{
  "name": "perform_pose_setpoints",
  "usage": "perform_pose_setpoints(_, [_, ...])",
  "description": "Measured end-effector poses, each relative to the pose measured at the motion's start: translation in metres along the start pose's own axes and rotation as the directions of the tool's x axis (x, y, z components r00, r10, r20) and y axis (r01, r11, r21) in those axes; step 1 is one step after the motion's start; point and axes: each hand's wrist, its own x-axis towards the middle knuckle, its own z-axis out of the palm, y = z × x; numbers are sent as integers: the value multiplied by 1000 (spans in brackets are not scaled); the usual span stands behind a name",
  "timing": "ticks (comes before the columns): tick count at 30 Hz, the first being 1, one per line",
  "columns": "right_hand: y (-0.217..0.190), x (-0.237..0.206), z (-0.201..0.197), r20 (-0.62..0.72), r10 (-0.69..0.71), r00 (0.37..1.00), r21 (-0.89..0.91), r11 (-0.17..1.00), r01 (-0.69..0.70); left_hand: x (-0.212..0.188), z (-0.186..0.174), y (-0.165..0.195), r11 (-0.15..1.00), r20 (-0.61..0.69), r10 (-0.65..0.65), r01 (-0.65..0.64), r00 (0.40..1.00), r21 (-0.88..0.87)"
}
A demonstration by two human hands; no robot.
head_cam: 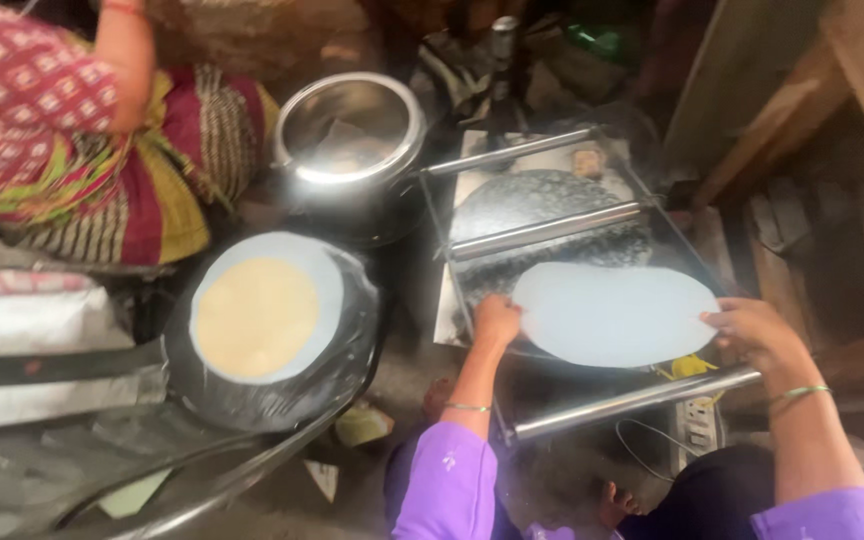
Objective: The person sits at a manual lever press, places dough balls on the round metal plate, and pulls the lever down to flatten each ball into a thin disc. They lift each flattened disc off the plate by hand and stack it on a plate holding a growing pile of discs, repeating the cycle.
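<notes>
— How much room do the hands have?

— Little. The left hand (497, 320) pinches the left edge of the pale oval sheet (614, 314); the right hand (752, 330) grips its right edge with closed fingers. The sheet lies on the roller press (542, 232), between steel bars — one roller (632, 402) just below it.

— Textures?

— The sheet is smooth and matte, the bars polished. To the left, a round tan flatbread (257, 318) rests on a disc over crinkled plastic, beside a shiny steel pot (350, 135).
</notes>
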Motion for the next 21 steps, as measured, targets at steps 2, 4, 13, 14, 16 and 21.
perform_pose_setpoints(2, [-1, 6, 6, -53, 2, 999, -91, 996, -7, 2, 7, 2, 998, -32, -12, 14, 999, 63])
perform_pose_setpoints(4, [-5, 14, 21, -77, -7, 997, -182, 983, -7, 2, 15, 5, 997, -98, -45, 51, 994, 56])
perform_pose_setpoints(13, [-39, 67, 112, -62, -25, 998, 170, 985, 35, 25, 32, 12, 991, -172, -132, 124, 976, -54])
perform_pose_setpoints(14, [-44, 72, 121, -42, -37, 998, 223, 974, 45, 27, 34, 11, 988, -146, -151, 146, 978, -44])
perform_pose_setpoints(16, [-52, 79, 138, -58, 13, 998, 248, 969, 2, 28, 36, 7, 981, -93, -192, 191, 977, -18])
perform_pose_setpoints(21, [-57, 89, 157, -136, 10, 991, 117, 993, 6, 33, 35, -5, 983, 13, -185, 186, 983, -4])
